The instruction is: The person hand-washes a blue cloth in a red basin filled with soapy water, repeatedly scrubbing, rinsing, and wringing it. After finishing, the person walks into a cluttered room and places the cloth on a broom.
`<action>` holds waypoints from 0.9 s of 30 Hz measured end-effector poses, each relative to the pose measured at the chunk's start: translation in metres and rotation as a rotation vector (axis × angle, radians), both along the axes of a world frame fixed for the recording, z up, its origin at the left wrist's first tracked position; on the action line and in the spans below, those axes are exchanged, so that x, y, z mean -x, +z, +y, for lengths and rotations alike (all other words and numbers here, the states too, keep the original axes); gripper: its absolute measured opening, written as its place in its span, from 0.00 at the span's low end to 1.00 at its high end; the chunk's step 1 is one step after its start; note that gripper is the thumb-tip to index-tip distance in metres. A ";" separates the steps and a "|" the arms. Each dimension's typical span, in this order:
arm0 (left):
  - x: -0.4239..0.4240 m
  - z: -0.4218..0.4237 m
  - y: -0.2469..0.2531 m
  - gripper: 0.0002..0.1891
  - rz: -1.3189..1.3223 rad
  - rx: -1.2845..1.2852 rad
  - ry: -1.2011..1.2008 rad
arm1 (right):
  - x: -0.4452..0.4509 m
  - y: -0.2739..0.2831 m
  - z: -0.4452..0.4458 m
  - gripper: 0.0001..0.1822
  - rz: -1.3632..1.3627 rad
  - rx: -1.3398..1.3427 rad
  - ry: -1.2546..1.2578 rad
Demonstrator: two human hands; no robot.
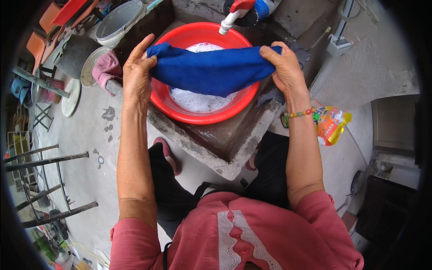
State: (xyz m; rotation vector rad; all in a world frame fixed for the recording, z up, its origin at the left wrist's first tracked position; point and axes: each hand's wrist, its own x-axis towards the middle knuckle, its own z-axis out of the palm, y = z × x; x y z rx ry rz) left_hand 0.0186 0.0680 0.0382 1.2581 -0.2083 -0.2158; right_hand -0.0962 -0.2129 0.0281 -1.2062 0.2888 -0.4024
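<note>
A blue cloth is stretched out between my two hands, above a red plastic basin. My left hand pinches its left end between thumb and fingers. The right end is gripped by my right hand, and a beaded bracelet circles that wrist. White suds float on the water in the basin, partly hidden behind the cloth. The basin sits inside a rough concrete sink. Over the basin's far rim hangs a tap with a white spout and a red handle.
A pink cloth drapes over the sink's left edge, and a dark grey cloth lies on its right side. On the floor to the right stands a colourful plastic bag. Buckets and a metal-legged frame are at the left.
</note>
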 end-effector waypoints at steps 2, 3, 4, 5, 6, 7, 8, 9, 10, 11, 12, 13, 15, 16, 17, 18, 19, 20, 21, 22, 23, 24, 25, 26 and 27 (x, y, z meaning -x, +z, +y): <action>-0.005 0.008 -0.006 0.23 0.001 -0.021 0.039 | 0.002 0.002 0.004 0.19 0.062 0.238 0.016; -0.009 0.013 -0.007 0.23 0.017 -0.028 0.038 | 0.003 0.005 0.006 0.20 0.091 0.358 0.025; -0.012 0.017 -0.008 0.23 0.033 -0.035 0.038 | 0.003 0.006 0.009 0.19 0.121 0.459 0.012; -0.014 0.021 -0.010 0.23 0.048 -0.043 0.038 | 0.002 0.004 0.009 0.17 0.123 0.495 -0.004; -0.015 0.022 -0.010 0.22 0.047 -0.012 0.025 | 0.000 0.001 0.008 0.15 0.127 0.533 -0.022; -0.015 0.022 -0.010 0.22 0.019 -0.063 0.005 | -0.001 -0.001 0.008 0.13 0.130 0.570 -0.039; -0.015 0.022 -0.010 0.22 -0.009 -0.115 -0.014 | -0.001 -0.001 0.008 0.12 0.142 0.520 -0.036; -0.013 0.020 -0.009 0.22 -0.035 -0.167 -0.035 | -0.001 0.000 0.008 0.10 0.156 0.469 -0.033; -0.010 0.017 -0.009 0.22 -0.095 -0.259 -0.011 | -0.001 0.000 0.009 0.08 0.169 0.418 -0.030; -0.006 0.012 -0.009 0.22 -0.156 -0.352 0.013 | -0.002 -0.001 0.009 0.07 0.161 0.409 -0.067; -0.002 0.007 -0.008 0.23 -0.217 -0.443 0.036 | -0.004 -0.003 0.008 0.07 0.153 0.399 -0.105; -0.002 0.005 -0.012 0.24 -0.302 -0.545 0.065 | -0.005 -0.005 0.008 0.06 0.144 0.390 -0.143; 0.001 0.004 -0.009 0.26 -0.355 -0.825 0.016 | -0.008 -0.006 0.008 0.04 0.133 0.311 -0.144; 0.001 0.003 -0.012 0.28 -0.545 -0.850 0.015 | -0.009 -0.006 0.008 0.04 0.127 0.271 -0.144; 0.002 0.003 -0.012 0.28 -0.532 -0.874 -0.003 | -0.009 -0.005 0.010 0.03 0.095 0.223 -0.151; 0.006 0.001 -0.008 0.28 -0.520 -0.899 -0.020 | -0.010 -0.004 0.011 0.03 0.064 0.174 -0.157; 0.008 0.000 -0.007 0.29 -0.507 -0.924 -0.038 | -0.011 -0.003 0.012 0.03 0.033 0.126 -0.164; 0.008 -0.002 -0.008 0.22 -0.545 -0.894 -0.009 | -0.010 -0.003 0.011 0.02 0.044 0.123 -0.154; 0.004 -0.001 -0.013 0.19 -0.513 -0.781 0.045 | -0.010 -0.001 0.011 0.02 0.053 0.119 -0.141; -0.001 0.001 -0.020 0.16 -0.480 -0.667 0.097 | -0.009 0.000 0.012 0.02 0.061 0.116 -0.129; -0.005 0.003 -0.025 0.13 -0.447 -0.553 0.148 | -0.009 0.002 0.013 0.02 0.083 0.108 -0.107; 0.001 -0.001 -0.017 0.08 -0.413 -0.543 0.196 | -0.008 0.002 0.013 0.03 0.108 0.100 -0.088; 0.000 -0.002 -0.018 0.08 -0.420 -0.526 0.219 | -0.007 0.002 0.013 0.03 0.132 0.092 -0.070; -0.001 -0.003 -0.021 0.07 -0.427 -0.509 0.241 | -0.007 0.001 0.012 0.03 0.137 0.104 -0.070; -0.002 -0.004 -0.022 0.07 -0.434 -0.492 0.266 | -0.007 0.000 0.011 0.04 0.140 0.116 -0.068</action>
